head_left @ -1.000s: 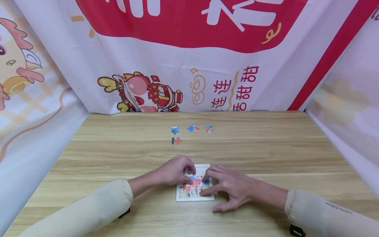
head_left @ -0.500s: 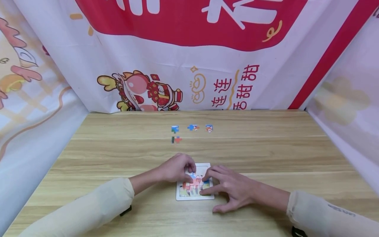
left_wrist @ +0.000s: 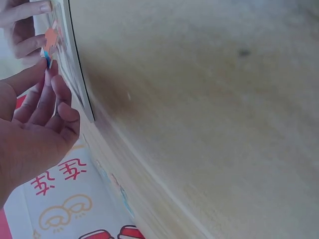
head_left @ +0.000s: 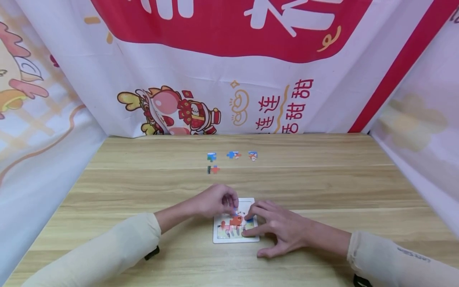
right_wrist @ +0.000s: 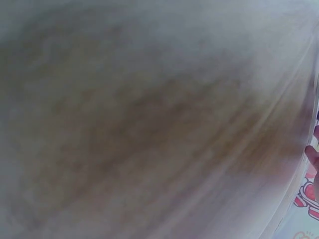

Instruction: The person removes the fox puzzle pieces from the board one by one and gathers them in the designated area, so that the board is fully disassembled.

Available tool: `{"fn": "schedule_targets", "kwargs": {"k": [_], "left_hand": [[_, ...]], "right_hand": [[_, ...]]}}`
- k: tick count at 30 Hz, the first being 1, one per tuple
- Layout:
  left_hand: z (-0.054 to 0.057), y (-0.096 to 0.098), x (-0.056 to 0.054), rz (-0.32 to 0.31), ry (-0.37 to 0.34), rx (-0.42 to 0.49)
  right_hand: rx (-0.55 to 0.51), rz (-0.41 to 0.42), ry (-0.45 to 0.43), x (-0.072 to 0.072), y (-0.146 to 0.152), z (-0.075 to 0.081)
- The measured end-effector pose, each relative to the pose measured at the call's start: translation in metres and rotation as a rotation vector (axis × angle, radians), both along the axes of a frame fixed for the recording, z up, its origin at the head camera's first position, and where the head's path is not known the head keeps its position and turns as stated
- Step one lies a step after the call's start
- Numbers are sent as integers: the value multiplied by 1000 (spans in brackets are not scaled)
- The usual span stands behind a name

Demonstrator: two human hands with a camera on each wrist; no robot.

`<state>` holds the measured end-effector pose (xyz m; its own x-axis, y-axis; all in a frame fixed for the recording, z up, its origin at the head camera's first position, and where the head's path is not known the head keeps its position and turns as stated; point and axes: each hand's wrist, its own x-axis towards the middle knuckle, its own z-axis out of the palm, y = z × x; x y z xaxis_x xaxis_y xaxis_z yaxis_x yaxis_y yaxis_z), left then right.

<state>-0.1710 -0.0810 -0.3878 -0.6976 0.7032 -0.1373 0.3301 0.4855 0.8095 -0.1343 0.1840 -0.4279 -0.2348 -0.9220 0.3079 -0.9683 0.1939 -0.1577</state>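
Observation:
In the head view a white puzzle tray (head_left: 215,235) lies near me, its lower part filled with joined jigsaw pieces. My left hand (head_left: 215,202), over the tray's upper left, pinches an orange and blue jigsaw piece (left_wrist: 51,40) between thumb and fingertips. That piece stands tilted up from the puzzle in the left wrist view. My right hand (head_left: 281,229) lies over the tray's right side with fingers spread, fingertips on the pieces and thumb out on the table. Its fingers cover part of the picture.
Several loose jigsaw pieces lie farther back on the wooden table (head_left: 322,175): a blue and green piece (head_left: 212,156), a blue and orange piece (head_left: 234,154), a fox-face piece (head_left: 253,155) and an orange piece (head_left: 214,170). A printed cloth (head_left: 201,63) hangs behind.
My left hand has risen slightly, and the orange and blue jigsaw piece has tilted up with its fingers. My right hand stays in place.

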Motion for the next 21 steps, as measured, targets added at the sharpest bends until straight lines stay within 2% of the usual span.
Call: {"fn": "schedule_targets", "kwargs": {"k": [9,21], "left_hand": [[2,-2,-8,24,-45,53],[6,-2,-34,94,34,66]], "right_hand": [[3,-4,9,0,1,-1],[15,-7,14,0,2,-2]]}}
